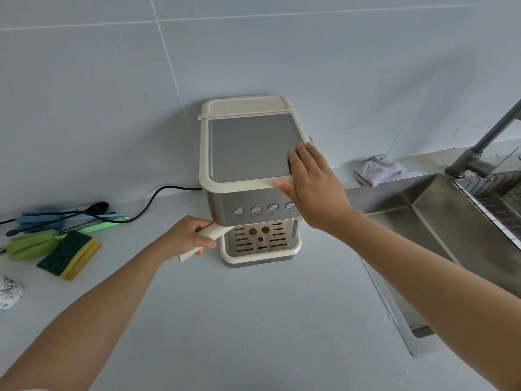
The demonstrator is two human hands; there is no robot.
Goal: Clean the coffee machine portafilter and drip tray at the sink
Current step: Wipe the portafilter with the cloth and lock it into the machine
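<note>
A grey counter (239,320) runs along a pale tiled wall (84,80). Set into the counter at the right is a steel sink (439,221); the part of its basin that shows holds nothing, a wire rack (490,198) sits across its far right side, and a grey tap (485,148) stands at its back rim.

A cream and steel coffee machine (248,153) stands against the wall, left of the sink. Its black cord (158,196) trails off to the left over the counter. Four round buttons (256,209) line its front panel. The drip tray (260,251) is seated in the base of the machine, its slotted steel grate bare, with a small red dot near the middle.

The right hand (313,182) lies flat on the front right corner of the machine's top, fingers spread and straight, thumb pressed on the cream front rim, gripping nothing. The left hand (187,239) is curled tight round the cream handle of the portafilter (207,235), which runs in under the front panel at the machine's left; its head is hidden there.

On the ledge behind the sink lies a crumpled grey cloth (377,170). At the left of the counter lie a green and yellow sponge (70,253), a green brush (33,244), a black spoon (84,208) and some blue and green utensils (56,218).
</note>
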